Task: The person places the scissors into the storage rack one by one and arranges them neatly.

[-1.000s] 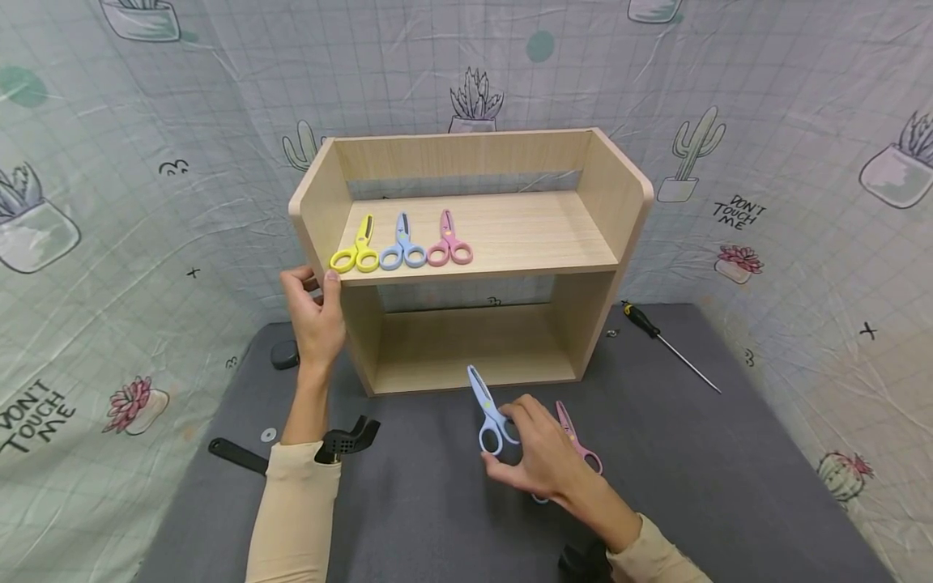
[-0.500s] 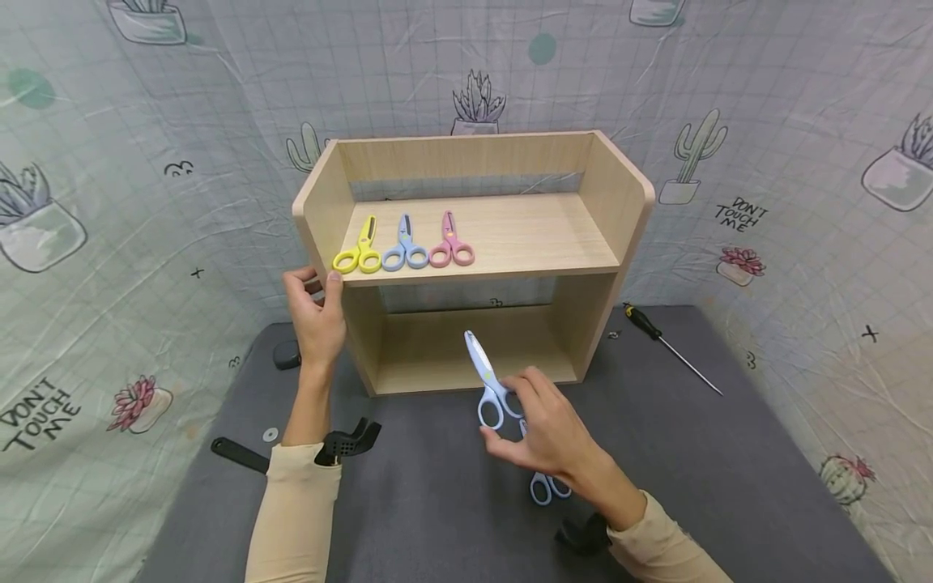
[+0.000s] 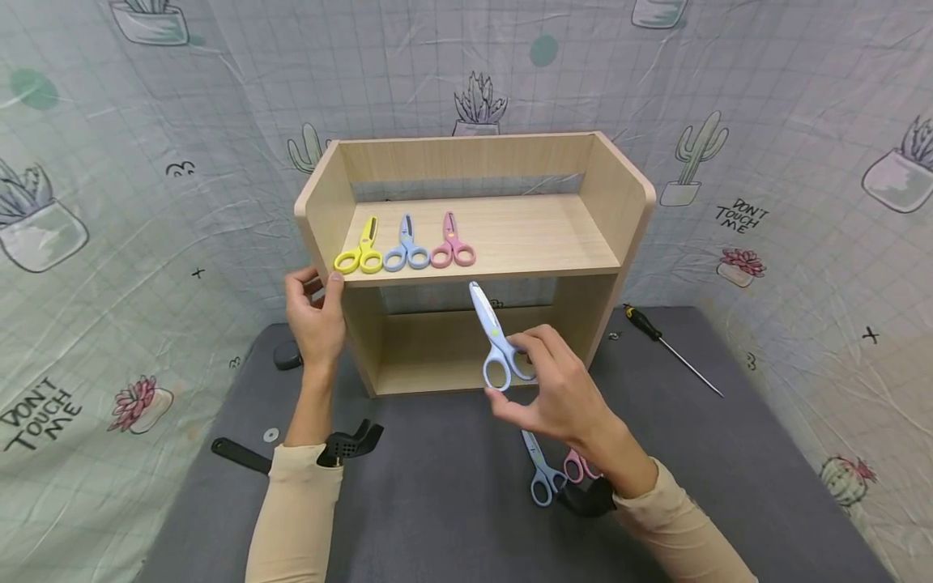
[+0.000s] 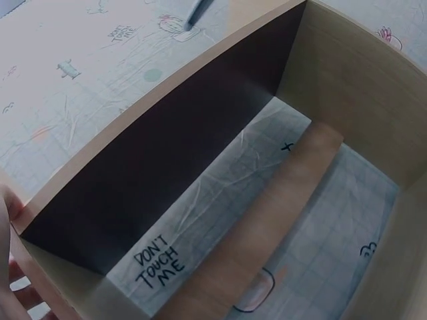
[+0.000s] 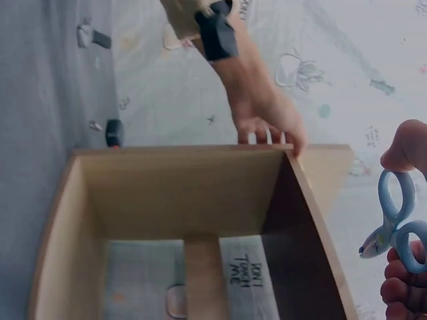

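Observation:
A light wooden shelf unit (image 3: pixel 608 190) stands on a dark grey mat. On its upper shelf lie yellow scissors (image 3: pixel 359 250), blue scissors (image 3: pixel 405 248) and pink scissors (image 3: pixel 451 243) in a row. My left hand (image 3: pixel 315 312) grips the unit's left side panel, thumb on the shelf's front edge. My right hand (image 3: pixel 554 389) holds a light blue pair of scissors (image 3: pixel 492 338) by its handles, blades pointing up, in front of the lower opening. The right wrist view shows those scissors (image 5: pixel 397 220) beside the shelf unit (image 5: pixel 180 193).
On the mat near my right wrist lie another blue pair of scissors (image 3: pixel 538 470) and a pink pair (image 3: pixel 576 466), partly hidden. A screwdriver (image 3: pixel 670 346) lies at the right. A black tool (image 3: pixel 240 455), a washer (image 3: pixel 270 435) and a small dark object (image 3: pixel 286 355) lie at the left.
My right hand has lifted the light blue scissors off the mat and up toward the upper shelf. The left hand has stayed on the side panel.

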`<act>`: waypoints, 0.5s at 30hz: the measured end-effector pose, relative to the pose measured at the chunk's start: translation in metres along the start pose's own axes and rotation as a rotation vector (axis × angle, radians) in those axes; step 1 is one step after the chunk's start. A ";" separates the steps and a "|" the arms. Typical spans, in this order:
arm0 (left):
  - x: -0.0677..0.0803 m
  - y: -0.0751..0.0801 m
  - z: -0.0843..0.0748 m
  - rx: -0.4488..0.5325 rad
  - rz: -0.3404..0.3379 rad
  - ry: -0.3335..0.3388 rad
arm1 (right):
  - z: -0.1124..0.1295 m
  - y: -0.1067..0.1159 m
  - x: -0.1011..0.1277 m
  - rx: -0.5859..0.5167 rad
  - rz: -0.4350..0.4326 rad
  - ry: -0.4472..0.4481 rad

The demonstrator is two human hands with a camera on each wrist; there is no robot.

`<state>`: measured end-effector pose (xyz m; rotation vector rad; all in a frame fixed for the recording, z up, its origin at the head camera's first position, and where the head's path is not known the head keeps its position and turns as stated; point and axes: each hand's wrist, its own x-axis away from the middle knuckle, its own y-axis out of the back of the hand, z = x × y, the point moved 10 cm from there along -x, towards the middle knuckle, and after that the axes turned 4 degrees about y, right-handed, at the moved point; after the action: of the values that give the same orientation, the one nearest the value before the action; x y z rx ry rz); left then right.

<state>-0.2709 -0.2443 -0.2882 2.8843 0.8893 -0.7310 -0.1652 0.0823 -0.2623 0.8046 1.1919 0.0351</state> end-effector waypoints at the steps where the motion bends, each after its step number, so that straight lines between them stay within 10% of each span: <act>1: 0.000 0.001 0.000 0.004 -0.010 0.001 | -0.002 0.001 -0.002 0.002 -0.006 -0.002; 15: 0.004 0.002 0.005 0.042 -0.044 0.040 | -0.040 0.013 -0.043 0.043 -0.042 -0.070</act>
<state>-0.2695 -0.2447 -0.2945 2.9346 0.9567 -0.7056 -0.2110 0.0944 -0.2256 0.8122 1.1463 -0.0535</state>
